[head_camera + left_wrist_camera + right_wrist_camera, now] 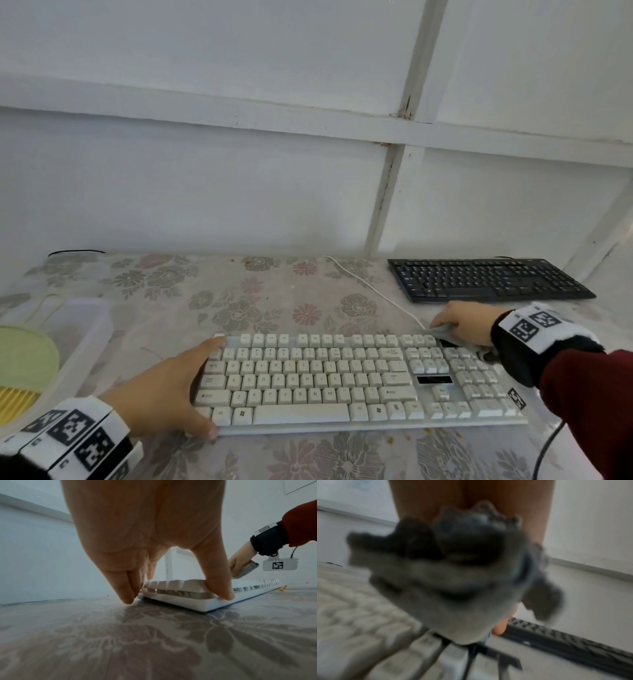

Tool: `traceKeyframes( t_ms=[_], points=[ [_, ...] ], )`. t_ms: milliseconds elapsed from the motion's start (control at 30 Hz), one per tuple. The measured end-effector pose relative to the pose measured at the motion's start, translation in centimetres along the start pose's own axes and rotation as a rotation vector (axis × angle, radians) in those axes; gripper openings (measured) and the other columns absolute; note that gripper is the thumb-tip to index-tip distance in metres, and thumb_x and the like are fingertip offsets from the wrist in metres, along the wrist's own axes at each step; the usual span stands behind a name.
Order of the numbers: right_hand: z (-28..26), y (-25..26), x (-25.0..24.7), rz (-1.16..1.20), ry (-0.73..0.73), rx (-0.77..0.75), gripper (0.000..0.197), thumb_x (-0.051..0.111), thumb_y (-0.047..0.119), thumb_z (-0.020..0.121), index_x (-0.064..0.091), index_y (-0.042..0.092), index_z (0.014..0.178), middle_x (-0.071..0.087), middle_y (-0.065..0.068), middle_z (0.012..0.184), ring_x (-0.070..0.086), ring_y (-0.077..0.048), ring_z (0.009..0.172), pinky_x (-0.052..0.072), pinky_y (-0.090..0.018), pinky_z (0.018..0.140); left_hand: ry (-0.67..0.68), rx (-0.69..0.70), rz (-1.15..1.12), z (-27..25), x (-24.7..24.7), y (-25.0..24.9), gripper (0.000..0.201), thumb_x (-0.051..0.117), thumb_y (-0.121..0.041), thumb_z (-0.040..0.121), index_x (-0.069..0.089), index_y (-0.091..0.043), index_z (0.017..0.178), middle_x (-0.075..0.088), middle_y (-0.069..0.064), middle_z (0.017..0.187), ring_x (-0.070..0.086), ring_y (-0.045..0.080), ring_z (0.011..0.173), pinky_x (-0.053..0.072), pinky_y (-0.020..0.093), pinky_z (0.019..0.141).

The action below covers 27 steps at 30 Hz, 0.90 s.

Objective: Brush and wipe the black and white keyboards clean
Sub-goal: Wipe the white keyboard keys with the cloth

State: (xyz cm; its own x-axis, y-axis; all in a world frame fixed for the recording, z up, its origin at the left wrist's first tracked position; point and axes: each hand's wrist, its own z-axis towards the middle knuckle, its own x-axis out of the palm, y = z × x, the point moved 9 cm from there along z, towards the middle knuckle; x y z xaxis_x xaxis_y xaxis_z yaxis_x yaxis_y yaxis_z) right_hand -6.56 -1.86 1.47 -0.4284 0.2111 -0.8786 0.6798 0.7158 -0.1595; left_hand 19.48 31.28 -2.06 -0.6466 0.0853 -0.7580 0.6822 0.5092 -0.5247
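The white keyboard [342,380] lies across the near middle of the table. My left hand [185,387] spans its left end with straight fingers. The thumb [221,588] presses on the front rim of the white keyboard [188,601], and the fingertips [128,599] touch the table at its back left corner. My right hand [459,325] grips a bunched grey cloth [442,331] on the keyboard's back right corner, above the number pad. The right wrist view is blurred and mostly filled by the cloth [453,581]. The black keyboard [486,279] lies at the back right, untouched.
A clear plastic bin [85,329] at the left holds a green and yellow brush [24,363]. A white cable [373,291] runs from the white keyboard to the wall. A black cable [548,445] hangs by my right sleeve. Orange crumbs [390,440] lie on the floral tablecloth.
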Motion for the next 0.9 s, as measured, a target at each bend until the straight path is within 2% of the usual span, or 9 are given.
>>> traceKeyframes(
  t_ms=[100, 200, 300, 400, 467, 533, 633, 767, 900],
  points=[
    [-0.2, 0.3, 0.5, -0.047, -0.039, -0.024, 0.042, 0.038, 0.010, 0.097, 0.050, 0.029, 0.133, 0.048, -0.003, 0.131, 0.049, -0.024, 0.118, 0.039, -0.031, 0.102, -0.007, -0.006, -0.011, -0.1, 0.0, 0.1, 0.125, 0.082, -0.052, 0.050, 0.004, -0.039, 0.147, 0.034, -0.022, 0.142, 0.040, -0.001, 0.124, 0.032, 0.020, 0.107],
    [-0.5, -0.8, 0.7, -0.084, -0.028, 0.005, 0.037, 0.037, 0.017, 0.100, 0.050, 0.028, 0.133, 0.048, -0.003, 0.131, 0.048, -0.021, 0.119, 0.037, -0.026, 0.100, -0.014, -0.017, -0.018, -0.1, 0.0, 0.1, 0.123, 0.082, -0.048, 0.049, 0.007, -0.039, 0.146, 0.041, -0.021, 0.136, 0.045, 0.000, 0.119, 0.035, 0.020, 0.105],
    [-0.5, -2.4, 1.0, -0.150, -0.027, 0.043, 0.034, 0.037, 0.026, 0.101, 0.053, 0.027, 0.131, 0.050, -0.004, 0.130, 0.052, -0.022, 0.116, 0.039, -0.027, 0.099, -0.024, -0.019, -0.009, -0.1, 0.0, 0.0, 0.121, 0.082, -0.046, 0.050, 0.008, -0.039, 0.145, 0.043, -0.020, 0.133, 0.046, 0.001, 0.116, 0.036, 0.019, 0.102],
    [-0.5, -3.5, 0.5, -0.203, -0.029, 0.088, 0.038, 0.035, 0.018, 0.100, 0.051, 0.033, 0.131, 0.045, -0.002, 0.133, 0.048, -0.029, 0.117, 0.037, -0.032, 0.103, -0.025, -0.016, -0.004, -0.1, 0.0, 0.2, 0.122, 0.082, -0.049, 0.048, 0.008, -0.039, 0.145, 0.043, -0.021, 0.133, 0.047, 0.000, 0.116, 0.037, 0.019, 0.102],
    [-0.7, -2.7, -0.1, -0.145, -0.071, 0.040, 0.038, 0.034, 0.018, 0.100, 0.051, 0.034, 0.130, 0.044, -0.001, 0.133, 0.045, -0.029, 0.120, 0.035, -0.035, 0.106, -0.027, -0.015, -0.005, 0.0, -0.1, 0.2, 0.124, 0.082, -0.052, 0.045, 0.009, -0.040, 0.145, 0.044, -0.021, 0.132, 0.048, 0.000, 0.116, 0.038, 0.020, 0.103],
    [-0.7, -0.9, -0.5, -0.031, -0.124, -0.042, 0.037, 0.036, 0.018, 0.099, 0.052, 0.032, 0.130, 0.046, 0.000, 0.130, 0.046, -0.023, 0.120, 0.035, -0.031, 0.104, -0.034, -0.011, -0.005, 0.0, -0.2, 0.1, 0.122, 0.082, -0.051, 0.045, 0.011, -0.040, 0.144, 0.044, -0.021, 0.132, 0.048, 0.000, 0.115, 0.039, 0.021, 0.103],
    [-0.7, 0.8, 0.2, -0.019, -0.118, -0.096, 0.035, 0.037, 0.021, 0.100, 0.051, 0.028, 0.132, 0.048, -0.003, 0.129, 0.048, -0.021, 0.118, 0.035, -0.029, 0.103, -0.034, 0.002, 0.013, -0.1, -0.3, -0.2, 0.117, 0.083, -0.048, 0.049, 0.013, -0.038, 0.142, 0.045, -0.020, 0.131, 0.049, -0.001, 0.114, 0.039, 0.019, 0.100],
    [-0.8, -1.4, 0.8, -0.138, -0.085, 0.023, 0.035, 0.038, 0.019, 0.100, 0.052, 0.028, 0.130, 0.048, -0.002, 0.127, 0.049, -0.023, 0.116, 0.037, -0.029, 0.100, -0.047, 0.014, 0.047, -0.2, -0.5, -0.6, 0.116, 0.082, -0.048, 0.050, 0.014, -0.036, 0.143, 0.046, -0.019, 0.130, 0.049, 0.000, 0.113, 0.040, 0.019, 0.100],
    [-1.2, -4.7, 1.0, -0.152, -0.078, 0.154, 0.035, 0.034, 0.017, 0.100, 0.054, 0.034, 0.123, 0.044, 0.000, 0.123, 0.045, -0.029, 0.115, 0.038, -0.033, 0.098, -0.051, 0.016, 0.078, -0.4, -0.5, -0.8, 0.113, 0.083, -0.047, 0.054, 0.014, -0.034, 0.142, 0.045, -0.018, 0.128, 0.048, 0.000, 0.110, 0.039, 0.014, 0.094]
  ],
)
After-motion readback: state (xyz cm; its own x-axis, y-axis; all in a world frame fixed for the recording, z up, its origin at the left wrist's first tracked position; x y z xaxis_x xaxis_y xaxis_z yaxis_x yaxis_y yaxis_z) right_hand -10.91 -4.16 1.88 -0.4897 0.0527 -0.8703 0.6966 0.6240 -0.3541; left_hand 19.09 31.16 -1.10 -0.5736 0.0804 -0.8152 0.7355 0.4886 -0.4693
